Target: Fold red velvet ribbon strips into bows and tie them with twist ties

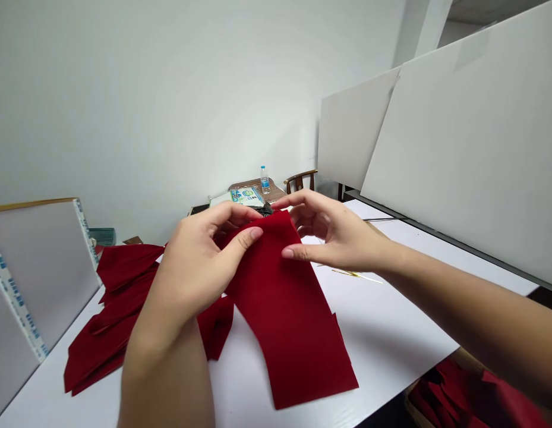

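A long piece of dark red velvet cloth [289, 309] is lifted off the white table [391, 333], its lower end resting on the tabletop. My left hand [199, 261] pinches its upper left edge between thumb and fingers. My right hand [333, 232] holds the upper right corner, thumb at the front and fingers behind. A small dark object [265, 209] shows at the cloth's top edge between my hands; I cannot make out what it is.
A pile of more red cloth pieces [115, 309] lies on the table's left. White boards lean at the left [39, 267] and right [458, 154]. A thin gold strip [356, 275] lies on the table. Red pieces [472, 398] fill a box at the lower right. A water bottle [264, 179] stands on a far table.
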The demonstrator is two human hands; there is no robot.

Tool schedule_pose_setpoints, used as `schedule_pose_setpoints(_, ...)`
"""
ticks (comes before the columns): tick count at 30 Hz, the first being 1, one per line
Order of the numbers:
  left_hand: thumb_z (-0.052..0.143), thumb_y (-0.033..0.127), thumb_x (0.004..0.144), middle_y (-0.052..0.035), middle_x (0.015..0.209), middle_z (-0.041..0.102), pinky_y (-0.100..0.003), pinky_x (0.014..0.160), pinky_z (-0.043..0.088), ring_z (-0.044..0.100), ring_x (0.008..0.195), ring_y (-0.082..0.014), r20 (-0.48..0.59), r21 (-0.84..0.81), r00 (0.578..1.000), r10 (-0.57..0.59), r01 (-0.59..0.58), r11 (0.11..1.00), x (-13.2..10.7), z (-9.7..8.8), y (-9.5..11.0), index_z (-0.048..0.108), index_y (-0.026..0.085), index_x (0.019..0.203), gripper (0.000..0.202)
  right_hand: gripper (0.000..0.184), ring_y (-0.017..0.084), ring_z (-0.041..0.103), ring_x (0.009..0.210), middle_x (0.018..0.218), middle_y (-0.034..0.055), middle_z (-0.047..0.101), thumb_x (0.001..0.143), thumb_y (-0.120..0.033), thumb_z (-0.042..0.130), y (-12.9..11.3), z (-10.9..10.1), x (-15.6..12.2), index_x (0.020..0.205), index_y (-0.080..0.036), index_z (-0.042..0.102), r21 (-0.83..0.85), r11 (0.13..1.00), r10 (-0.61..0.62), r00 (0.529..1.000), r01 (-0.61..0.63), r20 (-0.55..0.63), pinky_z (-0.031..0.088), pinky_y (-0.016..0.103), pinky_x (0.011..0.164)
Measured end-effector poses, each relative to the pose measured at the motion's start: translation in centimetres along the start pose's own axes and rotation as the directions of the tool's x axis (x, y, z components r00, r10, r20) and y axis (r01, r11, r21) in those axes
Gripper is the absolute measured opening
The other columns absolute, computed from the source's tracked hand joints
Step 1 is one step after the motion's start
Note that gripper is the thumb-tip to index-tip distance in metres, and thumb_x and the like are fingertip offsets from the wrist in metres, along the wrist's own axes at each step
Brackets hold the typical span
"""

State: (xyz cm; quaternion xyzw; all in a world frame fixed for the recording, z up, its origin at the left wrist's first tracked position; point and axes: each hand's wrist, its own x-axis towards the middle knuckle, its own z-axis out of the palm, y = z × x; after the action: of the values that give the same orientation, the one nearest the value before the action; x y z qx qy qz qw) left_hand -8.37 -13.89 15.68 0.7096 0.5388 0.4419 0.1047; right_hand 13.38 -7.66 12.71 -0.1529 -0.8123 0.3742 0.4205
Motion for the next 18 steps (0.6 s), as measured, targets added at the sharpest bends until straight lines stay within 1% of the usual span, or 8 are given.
schedule_pose_setpoints(3,0.072,0.037,0.086,0.0005,0.087,0.076,-0.022,0.07,0.058,0.069,0.075,-0.0142,-0.059,-0.027,0.998,-0.034,0.033,0.999,0.0,0.0,-0.5,0.076,0.027,0.1,0.018,0.059,0.02,0.067,0.106,0.12,0.0085,0.066,0.08,-0.027,0.083,2.3,1.9,-1.3,0.128,-0.019,0.05,0.149,0.982,0.111,0.994,-0.113,0.023,0.06,0.035,0.091)
schedule_pose_setpoints(7,0.074,0.04,0.083,-0.0008,0.092,0.077,-0.023,0.069,0.059,0.071,0.08,-0.0171,-0.131,-0.014,0.986,-0.099,0.098,0.995,0.0,-0.2,-1.6,0.076,0.029,0.11,0.029,0.064,0.024,0.065,0.118,0.134,0.0072,0.063,0.079,-0.031,0.083,6.2,5.5,-4.6,0.136,-0.024,0.052,0.172,0.944,0.276,0.96,-0.281,0.051,0.058,0.039,0.099)
schedule_pose_setpoints(9,0.074,0.044,0.083,-0.0022,0.093,0.077,-0.023,0.062,0.058,0.072,0.08,-0.0192,-0.114,0.014,0.983,-0.144,0.147,0.989,0.0,-0.6,-2.2,0.077,0.03,0.112,0.033,0.065,0.024,0.064,0.121,0.136,0.0054,0.063,0.078,-0.029,0.083,8.0,7.1,-6.5,0.137,-0.025,0.055,0.163,0.932,0.316,0.946,-0.325,0.078,0.055,0.039,0.104)
schedule_pose_setpoints(11,0.073,0.048,0.082,-0.0036,0.091,0.077,-0.023,0.055,0.056,0.073,0.078,-0.0209,-0.042,0.026,0.98,-0.194,0.195,0.98,0.0,-1.2,-2.8,0.078,0.028,0.109,0.034,0.06,0.025,0.065,0.118,0.133,0.0042,0.065,0.078,-0.028,0.082,9.3,8.0,-8.3,0.134,-0.025,0.06,0.181,0.904,0.368,0.92,-0.388,0.134,0.055,0.037,0.101)
schedule_pose_setpoints(13,0.073,0.049,0.082,-0.0038,0.087,0.077,-0.022,0.051,0.054,0.072,0.074,-0.0204,0.012,0.012,0.973,-0.23,0.23,0.973,0.1,-1.9,-3.3,0.077,0.025,0.105,0.033,0.044,0.023,0.068,0.107,0.121,0.004,0.07,0.081,-0.03,0.079,10.3,8.2,-9.8,0.122,-0.022,0.066,0.161,0.885,0.403,0.892,-0.436,0.203,0.056,0.034,0.092)
schedule_pose_setpoints(14,0.073,0.047,0.082,-0.0033,0.085,0.077,-0.02,0.051,0.054,0.071,0.072,-0.0191,0.007,-0.002,0.97,-0.243,0.243,0.97,0.2,-2.2,-3.5,0.076,0.024,0.103,0.032,0.035,0.022,0.069,0.1,0.114,0.0041,0.072,0.084,-0.032,0.076,10.7,7.9,-10.4,0.116,-0.02,0.068,0.13,0.887,0.407,0.884,-0.443,0.23,0.056,0.032,0.086)
schedule_pose_setpoints(16,0.073,0.041,0.082,-0.001,0.08,0.075,-0.017,0.049,0.052,0.068,0.065,-0.015,-0.074,-0.031,0.961,-0.267,0.265,0.964,0.4,-2.8,-4.0,0.074,0.022,0.101,0.027,0.026,0.02,0.068,0.09,0.103,0.0045,0.073,0.088,-0.036,0.072,11.2,7.0,-11.1,0.107,-0.018,0.069,0.03,0.906,0.402,0.882,-0.422,0.246,0.053,0.03,0.078)
schedule_pose_setpoints(18,0.074,0.036,0.08,0.0017,0.077,0.071,-0.014,0.047,0.048,0.063,0.061,-0.0105,-0.218,-0.051,0.937,-0.272,0.267,0.962,0.5,-3.3,-4.7,0.073,0.021,0.1,0.024,0.024,0.016,0.064,0.081,0.095,0.0042,0.072,0.09,-0.038,0.069,11.6,5.5,-11.3,0.101,-0.016,0.069,-0.076,0.918,0.394,0.884,-0.388,0.251,0.048,0.027,0.07)
